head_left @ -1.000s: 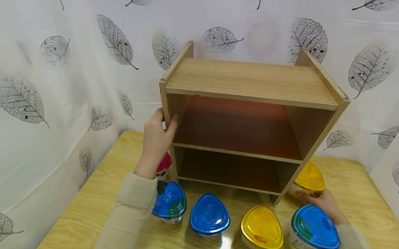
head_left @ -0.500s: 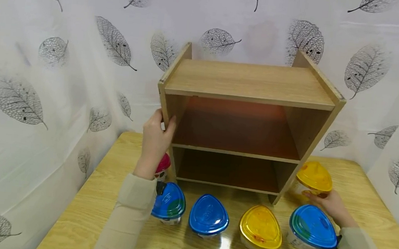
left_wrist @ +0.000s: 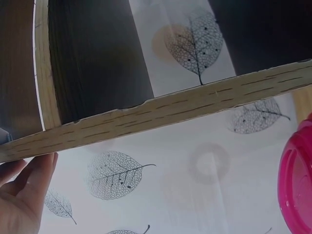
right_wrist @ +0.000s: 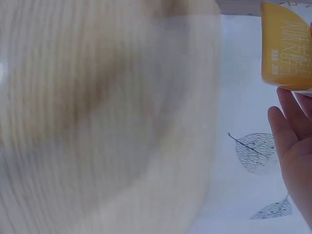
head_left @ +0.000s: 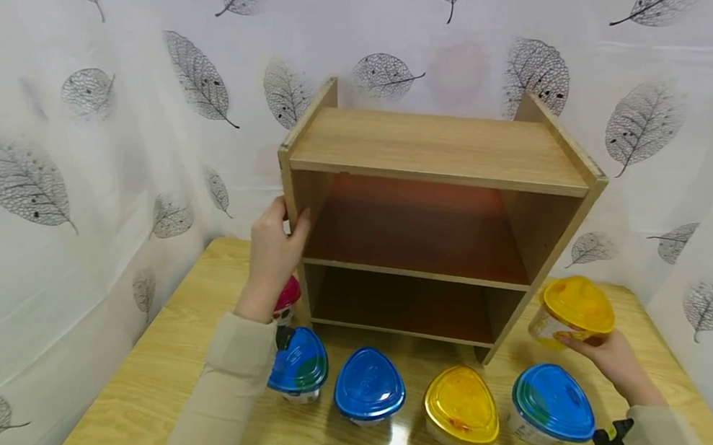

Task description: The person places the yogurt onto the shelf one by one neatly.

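My left hand (head_left: 275, 247) grips the left side panel of a small wooden shelf (head_left: 436, 144). In the left wrist view its fingers (left_wrist: 41, 178) press against the panel's edge (left_wrist: 161, 107). To the right of the shelf, my right hand (head_left: 610, 358) holds a yellow-lidded tub (head_left: 578, 304) low on its side, raised above the table. The right wrist view shows that tub's orange-yellow label (right_wrist: 287, 48) over the fingertips (right_wrist: 287, 97). Beside the left forearm a pink-lidded tub (head_left: 286, 295) is partly hidden.
Along the shelf's front stand a blue-lidded tub (head_left: 303, 362) near the left sleeve, a second blue-lidded tub (head_left: 370, 385), another yellow-lidded tub (head_left: 462, 405) and a blue-and-green-lidded tub (head_left: 553, 403). All rest on the wooden table (head_left: 143, 389). A leaf-print curtain (head_left: 109, 153) hangs behind.
My right hand has lifted the yellow-lidded tub and carried it right, away from the shelf's side. The left hand keeps its grip on the panel. The head view has shifted slightly.
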Demonstrator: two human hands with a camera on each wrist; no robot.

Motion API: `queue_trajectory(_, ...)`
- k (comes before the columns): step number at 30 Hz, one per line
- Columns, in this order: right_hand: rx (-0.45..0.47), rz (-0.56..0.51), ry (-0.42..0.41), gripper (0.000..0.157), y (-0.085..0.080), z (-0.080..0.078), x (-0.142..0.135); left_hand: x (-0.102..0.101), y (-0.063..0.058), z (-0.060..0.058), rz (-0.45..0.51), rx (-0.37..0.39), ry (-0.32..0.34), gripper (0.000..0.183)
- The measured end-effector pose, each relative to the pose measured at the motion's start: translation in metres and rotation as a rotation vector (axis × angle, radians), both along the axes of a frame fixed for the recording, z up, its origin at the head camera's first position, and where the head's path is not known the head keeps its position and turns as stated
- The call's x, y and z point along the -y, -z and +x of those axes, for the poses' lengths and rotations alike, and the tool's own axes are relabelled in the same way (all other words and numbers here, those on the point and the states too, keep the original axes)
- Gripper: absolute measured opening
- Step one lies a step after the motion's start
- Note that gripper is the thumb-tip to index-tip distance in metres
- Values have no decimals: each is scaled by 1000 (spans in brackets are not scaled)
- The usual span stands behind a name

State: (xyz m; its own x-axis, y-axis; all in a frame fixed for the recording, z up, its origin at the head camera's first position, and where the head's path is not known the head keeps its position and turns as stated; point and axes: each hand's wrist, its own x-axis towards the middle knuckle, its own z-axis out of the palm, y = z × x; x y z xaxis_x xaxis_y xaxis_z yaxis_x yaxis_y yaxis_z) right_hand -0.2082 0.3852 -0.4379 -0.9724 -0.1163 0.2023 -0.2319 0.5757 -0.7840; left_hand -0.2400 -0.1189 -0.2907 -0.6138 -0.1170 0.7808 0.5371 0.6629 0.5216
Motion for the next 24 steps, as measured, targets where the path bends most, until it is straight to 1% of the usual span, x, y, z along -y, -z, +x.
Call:
queue_trajectory(2, -18, -9, -6, 37, -6, 2, -1, 0, 0, 0, 0, 1, 3, 22)
queue_trajectory(4, -44, -26, -21, 37, -12, 4, -2, -1, 0, -1, -1, 3, 8, 22)
queue_trajectory(8, -119, -68, -88, 46, -25, 5, -3, -1, 0, 0, -5, 1, 15, 23)
queue_trajectory(11, -154, -63, -114, 51, -35, 4, -1, 0, -1, 1, -4, -2, 10, 22)
queue_trajectory(15, -153, 1, -69, 47, -50, 6, 0, 0, -1, 3, 1, 5, 6, 22)
queue_trajectory(19, -154, 53, -48, 42, -67, 10, 0, 0, -1, 5, 6, 13, 11, 23)
queue_trajectory(24, -142, 46, 5, 43, -89, 14, 2, -1, -1, 4, 8, 15, 12, 23)
